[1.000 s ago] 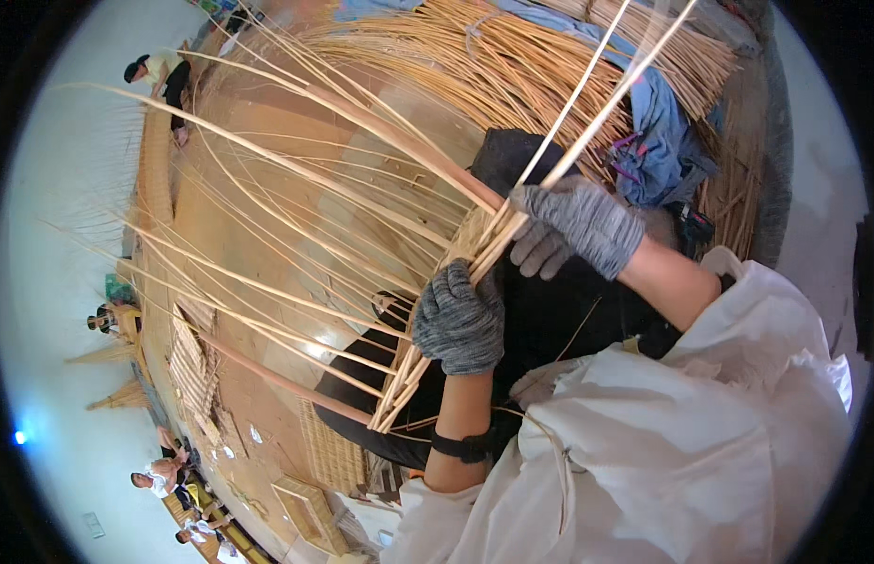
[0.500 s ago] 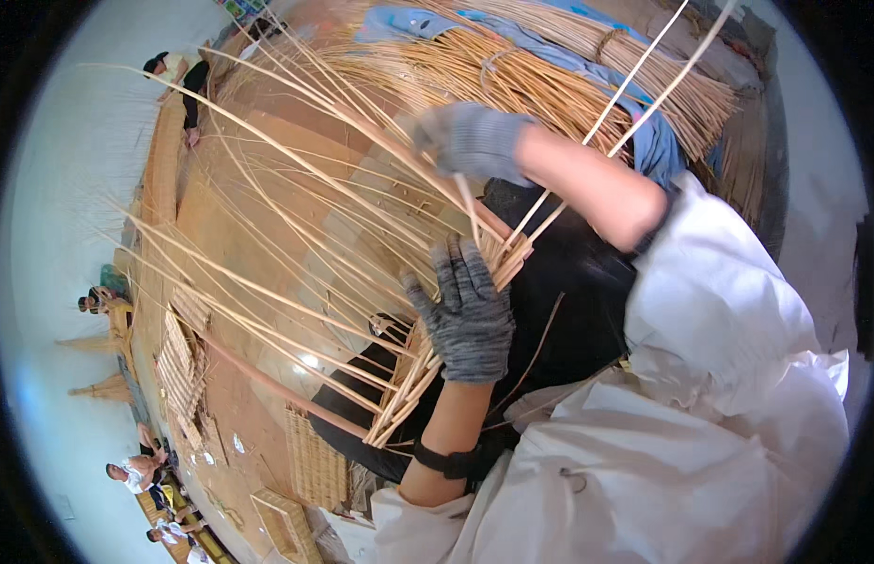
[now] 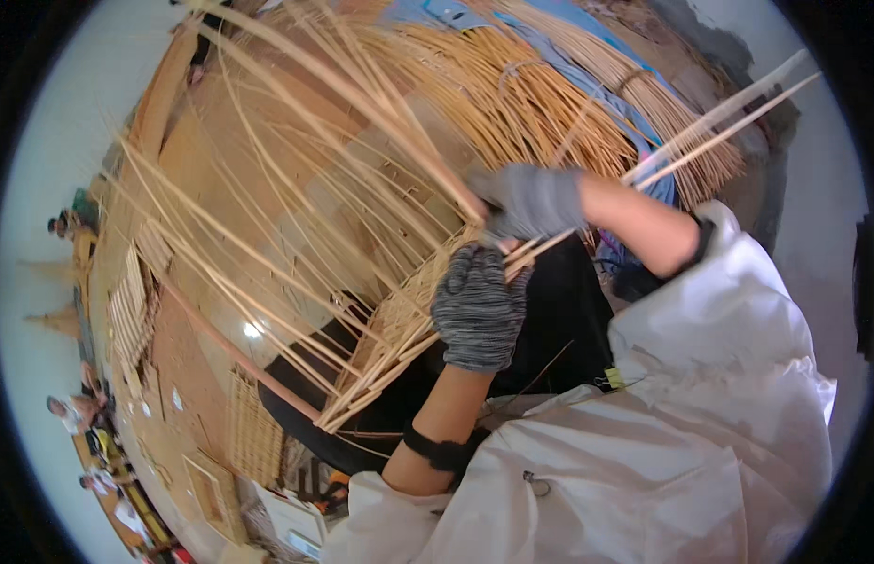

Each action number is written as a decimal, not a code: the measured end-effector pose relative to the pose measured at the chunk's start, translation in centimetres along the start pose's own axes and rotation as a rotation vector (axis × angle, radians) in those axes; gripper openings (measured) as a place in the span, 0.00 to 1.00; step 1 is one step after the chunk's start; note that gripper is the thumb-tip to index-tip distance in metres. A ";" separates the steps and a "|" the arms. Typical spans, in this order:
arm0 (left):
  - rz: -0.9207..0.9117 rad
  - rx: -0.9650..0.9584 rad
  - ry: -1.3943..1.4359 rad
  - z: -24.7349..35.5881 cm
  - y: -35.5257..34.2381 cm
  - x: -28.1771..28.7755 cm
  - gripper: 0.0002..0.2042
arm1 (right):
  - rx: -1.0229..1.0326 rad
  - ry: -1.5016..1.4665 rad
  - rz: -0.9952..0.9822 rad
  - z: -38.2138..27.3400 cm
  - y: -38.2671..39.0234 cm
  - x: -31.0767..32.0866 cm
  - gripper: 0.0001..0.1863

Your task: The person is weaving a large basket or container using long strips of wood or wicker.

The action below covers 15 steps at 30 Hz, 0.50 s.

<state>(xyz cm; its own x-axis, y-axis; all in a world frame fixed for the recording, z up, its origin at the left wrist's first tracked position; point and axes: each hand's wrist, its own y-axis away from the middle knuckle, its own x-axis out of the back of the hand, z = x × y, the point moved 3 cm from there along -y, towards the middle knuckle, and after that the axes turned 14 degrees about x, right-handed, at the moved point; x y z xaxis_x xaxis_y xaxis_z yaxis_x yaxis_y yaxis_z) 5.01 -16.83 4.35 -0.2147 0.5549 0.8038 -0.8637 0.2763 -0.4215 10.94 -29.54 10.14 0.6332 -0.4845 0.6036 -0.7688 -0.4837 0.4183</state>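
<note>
A wicker piece (image 3: 380, 338) with a woven edge and long, pale stakes fanning to the upper left lies over dark fabric (image 3: 568, 301). My gloved left hand (image 3: 478, 305) is closed round the rods at the right end of the weave. Just above it my gloved right hand (image 3: 534, 201) is at the corner by a thicker pinkish stake (image 3: 423, 164), its fingers smeared by motion; what it holds is unclear. Two loose rod ends (image 3: 728, 132) stick out beyond it to the upper right.
Bundles of rods (image 3: 521, 85) lie on blue cloth (image 3: 658, 188) behind. Mat pieces (image 3: 131, 310), a wooden frame (image 3: 214, 498) and a white box (image 3: 291, 517) are on the floor at left. Other people (image 3: 75, 409) sit along the left wall.
My right hand rose to the upper left, then came back down beside the left one. My left fingers, spread half a second ago, have curled round the rods. The view has shifted.
</note>
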 end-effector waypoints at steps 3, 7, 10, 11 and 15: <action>-0.035 -0.037 0.091 0.3 0.7 0.0 0.16 | 0.298 0.165 0.514 2.0 2.0 -2.4 0.22; -0.059 -0.047 0.113 0.8 0.4 -0.3 0.16 | 0.026 0.176 0.420 0.8 2.1 -1.9 0.23; 0.017 -0.062 0.061 -0.5 0.9 -0.9 0.18 | -0.246 0.372 0.604 -0.5 0.4 -4.3 0.21; -0.050 0.012 0.106 -0.6 0.8 -0.7 0.19 | -0.115 0.438 0.704 -0.1 0.5 -4.8 0.19; -0.025 -0.030 0.118 1.0 2.0 4.9 0.26 | 0.067 0.150 0.663 3.8 1.4 -3.8 0.19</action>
<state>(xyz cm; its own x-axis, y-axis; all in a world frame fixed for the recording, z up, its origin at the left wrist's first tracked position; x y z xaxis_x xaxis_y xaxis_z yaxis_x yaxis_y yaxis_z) 1.80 -14.38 7.89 -0.1370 0.6356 0.7597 -0.8537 0.3132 -0.4160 7.80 -31.15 5.79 0.0071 -0.5899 0.8074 -0.9797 -0.1659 -0.1126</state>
